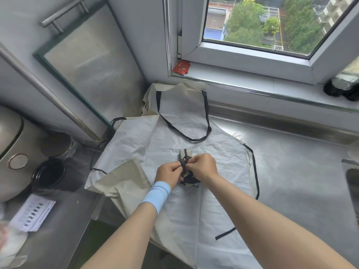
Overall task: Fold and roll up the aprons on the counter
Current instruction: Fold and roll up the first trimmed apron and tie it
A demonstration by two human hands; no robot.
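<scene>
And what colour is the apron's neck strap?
Black; the neck strap shows best in the head view.

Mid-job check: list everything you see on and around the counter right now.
rolled apron: one, beige with black strap, over the flat apron
flat apron: one, pale grey with black straps, spread on counter
beige cloth: one, beige, at flat apron's left edge
counter: one, steel, under the aprons
red packet: one, red, windowsill corner
dark jar: one, black, left of aprons
leaflet: one, white, near left
left hand: one, blue wristband, pinching rolled apron's strap
right hand: one, bare, pinching the same strap
</scene>
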